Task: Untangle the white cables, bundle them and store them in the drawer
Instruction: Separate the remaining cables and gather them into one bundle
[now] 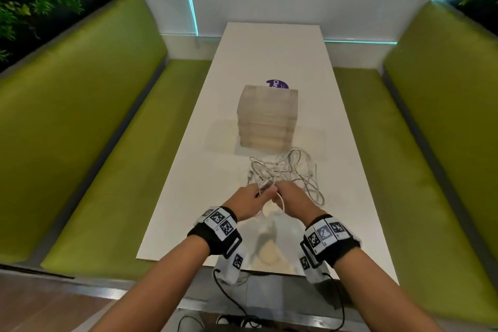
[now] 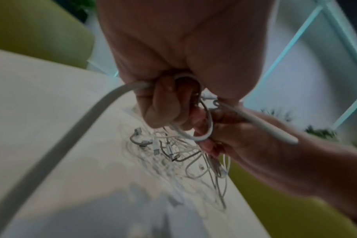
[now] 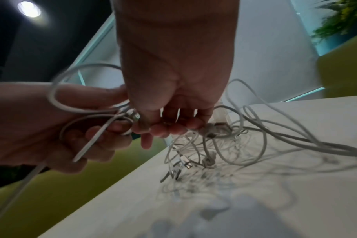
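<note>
A tangle of white cables [image 1: 289, 170] lies on the white table [image 1: 269, 56], just in front of a translucent drawer unit [image 1: 266, 116] whose drawers look closed. Both hands are raised a little above the table at the near edge of the tangle. My left hand [image 1: 262, 193] grips small loops of one white cable [image 2: 206, 133], and its loose end sticks out past the knuckles. My right hand [image 1: 280, 194] meets it, with curled fingers [image 3: 163, 128] pinching the same cable [image 3: 57, 101]. More strands with plugs [image 3: 185, 162] hang from the hands down to the pile.
Green benches [image 1: 89, 127] run along both sides of the table. A purple round sticker [image 1: 278, 83] shows behind the drawer unit. A white wall closes the far end. Black wires from the wrist cameras hang below the near table edge [image 1: 242, 267].
</note>
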